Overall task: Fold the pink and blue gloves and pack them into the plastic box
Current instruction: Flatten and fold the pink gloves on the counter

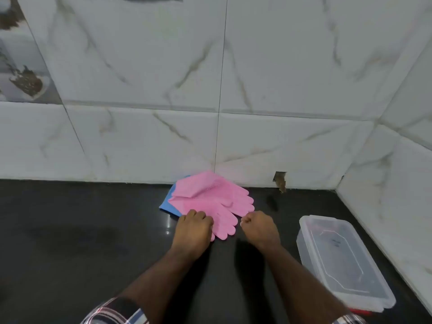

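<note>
Two pink gloves (210, 197) lie flat and overlapping on the black counter (81, 230), close to the tiled wall. A blue glove (167, 203) peeks out from under their left side; most of it is hidden. My left hand (194, 226) rests on the near edge of the pink gloves with its fingers curled round the rubber. My right hand (259, 226) is balled into a fist just right of the pink fingertips, with a thin dark gap between them and nothing visible in it. The clear plastic box (304, 222) stands to the right of my right hand.
Marble-look wall tiles rise behind the gloves and along the right side, forming a corner (339, 185). A small broken hole (280, 180) shows in the wall base. Something red (361, 311) pokes out under the box's near end.
</note>
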Tool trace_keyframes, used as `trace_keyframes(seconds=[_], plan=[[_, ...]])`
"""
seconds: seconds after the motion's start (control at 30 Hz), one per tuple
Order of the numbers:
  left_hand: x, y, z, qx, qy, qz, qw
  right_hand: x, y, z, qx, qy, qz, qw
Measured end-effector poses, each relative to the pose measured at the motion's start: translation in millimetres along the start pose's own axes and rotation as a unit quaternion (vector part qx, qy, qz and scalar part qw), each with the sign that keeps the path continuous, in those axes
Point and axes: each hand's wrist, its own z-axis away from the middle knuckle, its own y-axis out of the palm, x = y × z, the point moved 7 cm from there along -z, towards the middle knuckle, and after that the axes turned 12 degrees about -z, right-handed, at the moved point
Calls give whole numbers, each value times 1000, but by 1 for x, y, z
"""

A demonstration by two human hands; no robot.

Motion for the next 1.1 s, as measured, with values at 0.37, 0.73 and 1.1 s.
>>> trace_keyframes(seconds=[0.37, 0.73, 1.1], plan=[[-4, -1, -58, 12, -1, 64, 998, 7, 19, -45, 30, 60, -98, 993], [15, -115, -91, -75, -4, 312, 947, 119, -95, -15, -46, -170, -257, 950], [17, -201, -45, -73, -39, 537, 840, 74, -106, 48, 131, 13, -611, 781]])
